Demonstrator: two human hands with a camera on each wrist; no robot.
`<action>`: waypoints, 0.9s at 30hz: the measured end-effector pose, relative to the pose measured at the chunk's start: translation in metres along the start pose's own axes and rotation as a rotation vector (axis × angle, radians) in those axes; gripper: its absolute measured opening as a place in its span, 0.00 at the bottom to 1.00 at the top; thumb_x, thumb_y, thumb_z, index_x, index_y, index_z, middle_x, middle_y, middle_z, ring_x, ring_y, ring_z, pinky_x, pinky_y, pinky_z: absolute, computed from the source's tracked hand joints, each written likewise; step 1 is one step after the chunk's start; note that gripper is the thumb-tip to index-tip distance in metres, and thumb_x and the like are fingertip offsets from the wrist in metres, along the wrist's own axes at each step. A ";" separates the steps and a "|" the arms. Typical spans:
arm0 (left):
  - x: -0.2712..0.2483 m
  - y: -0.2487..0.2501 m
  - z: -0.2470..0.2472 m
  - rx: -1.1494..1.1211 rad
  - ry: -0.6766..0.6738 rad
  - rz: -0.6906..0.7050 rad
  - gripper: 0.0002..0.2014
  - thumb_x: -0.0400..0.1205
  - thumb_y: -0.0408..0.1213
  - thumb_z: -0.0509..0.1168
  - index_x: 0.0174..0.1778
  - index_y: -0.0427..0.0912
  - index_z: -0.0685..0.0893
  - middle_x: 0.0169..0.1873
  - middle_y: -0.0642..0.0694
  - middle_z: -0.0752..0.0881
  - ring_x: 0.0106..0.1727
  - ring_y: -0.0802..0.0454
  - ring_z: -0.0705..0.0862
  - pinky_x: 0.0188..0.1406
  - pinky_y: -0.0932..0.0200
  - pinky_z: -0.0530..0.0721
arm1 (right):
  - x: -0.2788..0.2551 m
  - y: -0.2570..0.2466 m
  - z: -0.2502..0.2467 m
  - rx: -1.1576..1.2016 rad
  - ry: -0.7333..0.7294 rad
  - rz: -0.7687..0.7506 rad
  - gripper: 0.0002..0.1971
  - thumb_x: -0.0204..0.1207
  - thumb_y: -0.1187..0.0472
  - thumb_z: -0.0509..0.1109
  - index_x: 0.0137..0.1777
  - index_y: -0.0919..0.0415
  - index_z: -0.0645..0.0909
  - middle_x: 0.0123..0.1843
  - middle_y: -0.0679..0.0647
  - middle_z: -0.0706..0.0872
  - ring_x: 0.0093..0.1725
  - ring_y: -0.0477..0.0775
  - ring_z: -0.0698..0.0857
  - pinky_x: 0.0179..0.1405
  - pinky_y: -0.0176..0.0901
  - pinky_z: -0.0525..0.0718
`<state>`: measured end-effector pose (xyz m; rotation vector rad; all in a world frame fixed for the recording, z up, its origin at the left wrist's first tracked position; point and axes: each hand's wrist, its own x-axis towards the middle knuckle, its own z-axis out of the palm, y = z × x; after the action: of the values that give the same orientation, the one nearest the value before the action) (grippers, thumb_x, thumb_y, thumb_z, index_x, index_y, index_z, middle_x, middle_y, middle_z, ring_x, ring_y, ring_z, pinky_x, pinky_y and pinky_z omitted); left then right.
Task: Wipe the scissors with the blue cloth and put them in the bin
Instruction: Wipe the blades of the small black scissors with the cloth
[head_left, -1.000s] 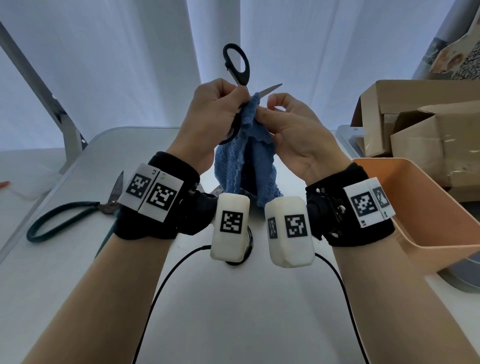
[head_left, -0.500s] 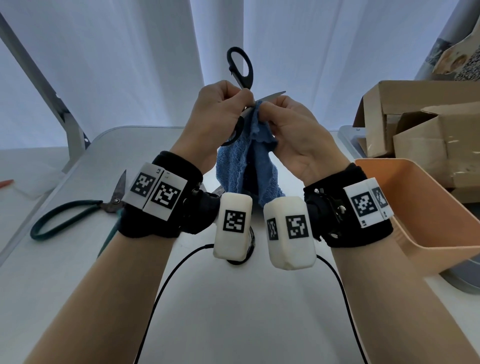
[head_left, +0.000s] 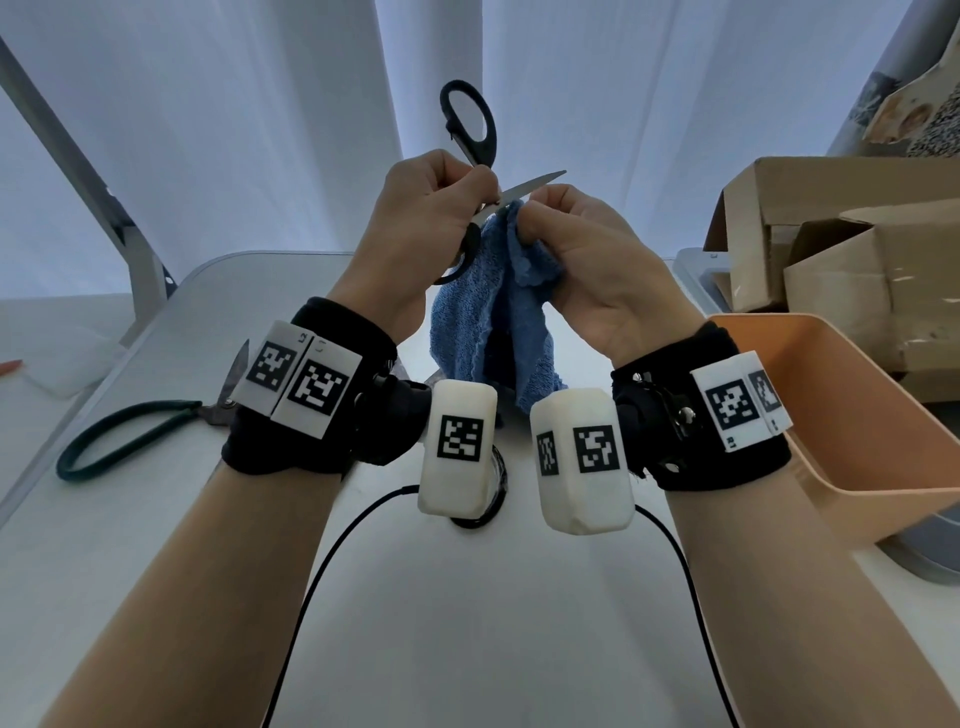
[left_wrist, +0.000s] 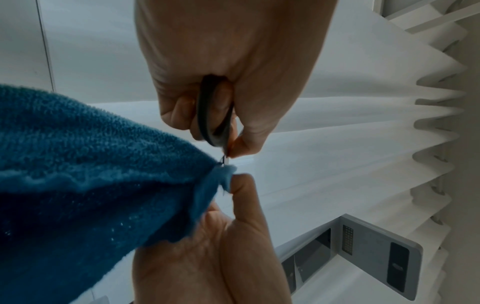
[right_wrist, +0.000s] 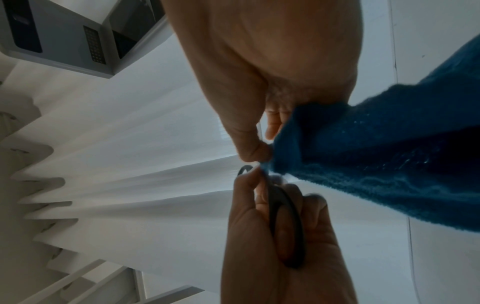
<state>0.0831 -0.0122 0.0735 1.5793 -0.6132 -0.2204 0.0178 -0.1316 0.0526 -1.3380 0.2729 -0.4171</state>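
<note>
So you've got the black-handled steel scissors (head_left: 470, 171) up in the air above the white table (head_left: 467, 597), roughly centred and well clear of its edges. Your left hand (head_left: 426, 228) is curled round the lower handle loop, the other loop sticks up past your knuckles, and the blades are spread, with one silver blade poking out to the right over your other hand. Your right hand (head_left: 587, 260) is pinching the blue terry cloth (head_left: 493, 322) with thumb and fingertips, right at the spot where the blades meet the handles; the rest of the cloth just hangs down between your wrists toward the table. From the left wrist camera you can see the fold of blue cloth (left_wrist: 103, 164) bunched at a thin sliver of metal just below the dark handle loop (left_wrist: 207, 115). The peach plastic bin (head_left: 852, 415) sits at the right side of the table, just beside your right wrist, open side up; its far rim is close to the brown cardboard boxes (head_left: 831, 244) stacked behind it. On the left there's open tabletop out to the rounded edge, apart from a second pair of scissors with green handles (head_left: 130, 431) lying flat near that edge, partly hidden by your left wristband. Count-wise: two scissors, one cloth, one bin, and two black cables (head_left: 322, 571) trailing from the wrist units across the near part of the table.
</note>
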 end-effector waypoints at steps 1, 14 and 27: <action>0.000 0.000 0.000 -0.002 0.003 -0.002 0.13 0.82 0.31 0.66 0.33 0.44 0.74 0.23 0.53 0.70 0.21 0.59 0.66 0.22 0.67 0.67 | 0.000 0.000 0.000 0.013 -0.002 0.003 0.06 0.78 0.71 0.68 0.47 0.61 0.74 0.38 0.55 0.82 0.35 0.51 0.82 0.36 0.44 0.82; 0.000 0.002 -0.007 -0.016 0.014 0.007 0.11 0.83 0.31 0.65 0.34 0.42 0.75 0.21 0.54 0.68 0.18 0.60 0.63 0.19 0.68 0.63 | -0.001 -0.002 0.001 0.054 -0.048 -0.002 0.11 0.79 0.74 0.66 0.42 0.57 0.74 0.34 0.52 0.82 0.32 0.49 0.81 0.32 0.41 0.82; 0.002 0.001 -0.010 -0.008 0.055 0.003 0.12 0.83 0.31 0.64 0.34 0.42 0.76 0.21 0.54 0.67 0.17 0.61 0.63 0.18 0.69 0.63 | -0.003 0.000 0.002 0.027 -0.048 0.019 0.12 0.78 0.75 0.63 0.40 0.57 0.74 0.31 0.51 0.81 0.29 0.48 0.80 0.29 0.41 0.80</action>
<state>0.0894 -0.0040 0.0765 1.5711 -0.5716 -0.1762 0.0164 -0.1288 0.0532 -1.3159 0.2389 -0.3714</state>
